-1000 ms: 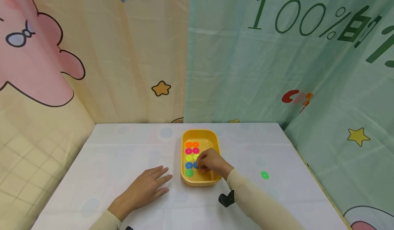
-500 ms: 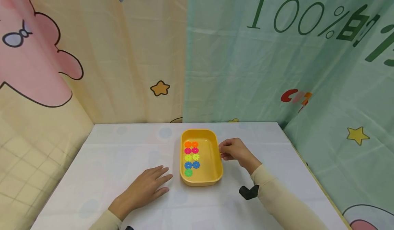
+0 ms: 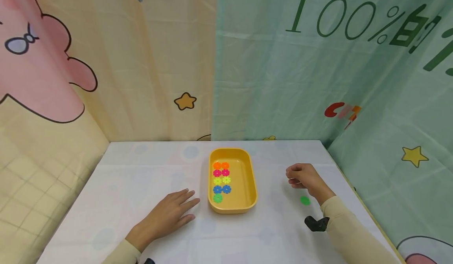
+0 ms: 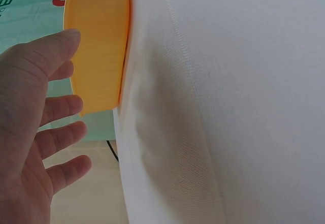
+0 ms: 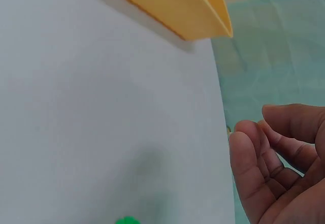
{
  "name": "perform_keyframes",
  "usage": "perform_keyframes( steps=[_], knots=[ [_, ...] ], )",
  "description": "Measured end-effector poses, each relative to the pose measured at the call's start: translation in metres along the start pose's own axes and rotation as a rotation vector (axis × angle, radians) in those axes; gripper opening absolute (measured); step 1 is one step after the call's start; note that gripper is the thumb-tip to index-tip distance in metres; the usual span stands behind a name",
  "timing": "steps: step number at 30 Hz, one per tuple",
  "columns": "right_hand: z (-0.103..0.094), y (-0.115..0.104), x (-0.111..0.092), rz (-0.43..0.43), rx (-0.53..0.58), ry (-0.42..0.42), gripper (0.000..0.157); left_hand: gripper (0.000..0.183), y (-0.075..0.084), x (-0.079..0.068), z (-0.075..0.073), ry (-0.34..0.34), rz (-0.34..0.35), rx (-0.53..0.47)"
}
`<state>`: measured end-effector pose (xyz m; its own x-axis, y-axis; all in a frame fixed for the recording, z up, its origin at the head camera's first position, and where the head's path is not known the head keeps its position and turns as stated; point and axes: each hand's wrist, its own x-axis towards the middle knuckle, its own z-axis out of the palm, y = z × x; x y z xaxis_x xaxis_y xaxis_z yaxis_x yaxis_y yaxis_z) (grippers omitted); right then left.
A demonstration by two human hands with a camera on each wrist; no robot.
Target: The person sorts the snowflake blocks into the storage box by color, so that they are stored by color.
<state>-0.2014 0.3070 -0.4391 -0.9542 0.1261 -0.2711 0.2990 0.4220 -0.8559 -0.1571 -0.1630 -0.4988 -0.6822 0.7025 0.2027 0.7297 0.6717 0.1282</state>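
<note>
A yellow tray [image 3: 244, 185] stands on the table with flower-shaped pieces along its left side. From the far end come pairs of orange [image 3: 221, 165], pink [image 3: 221, 173], yellow [image 3: 221, 180] and blue pieces [image 3: 221, 189], then one green piece [image 3: 217, 198]. My left hand [image 3: 168, 217] is left of the tray, fingers spread and apart from it, holding nothing. Over the table's right side hovers my right hand [image 3: 306, 177], its fingers loosely bent with nothing between thumb and fingertips in the right wrist view. Another green flower piece [image 3: 305, 200] lies on the table near that hand.
The table [image 3: 141, 177] has a white cloth. Printed curtains [image 3: 269, 71] rise behind it and along both sides. A black device [image 3: 316, 224] sits at the right wrist.
My right hand has withdrawn from the tray and moved right, to above the loose green piece. The left hand has hardly moved.
</note>
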Motion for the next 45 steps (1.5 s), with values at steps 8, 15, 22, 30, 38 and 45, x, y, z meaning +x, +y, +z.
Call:
perform_keyframes(
  steps=[8,15,22,30,38,45],
  knots=[
    [-0.034,0.04,-0.007,0.054,-0.032,0.036,0.034,0.05,0.001,0.0,0.001,-0.009,-0.023,-0.009],
    [-0.052,0.07,-0.012,0.095,-0.063,0.056,0.027,0.052,0.002,-0.002,0.001,-0.028,-0.042,-0.019],
    [-0.046,0.087,-0.016,0.067,-0.133,0.041,0.026,0.051,0.001,-0.003,0.0,-0.02,-0.029,-0.012],
    [-0.032,0.09,-0.018,0.02,-0.182,0.039,0.037,0.05,0.003,-0.003,0.0,-0.004,-0.025,-0.019],
    [-0.024,0.09,-0.018,0.03,-0.241,0.055,0.036,0.048,0.002,-0.004,0.001,-0.002,-0.024,-0.016],
    [-0.021,0.092,-0.02,0.005,-0.287,0.076,0.029,0.049,0.002,-0.003,-0.001,-0.025,-0.034,-0.023]
  ],
)
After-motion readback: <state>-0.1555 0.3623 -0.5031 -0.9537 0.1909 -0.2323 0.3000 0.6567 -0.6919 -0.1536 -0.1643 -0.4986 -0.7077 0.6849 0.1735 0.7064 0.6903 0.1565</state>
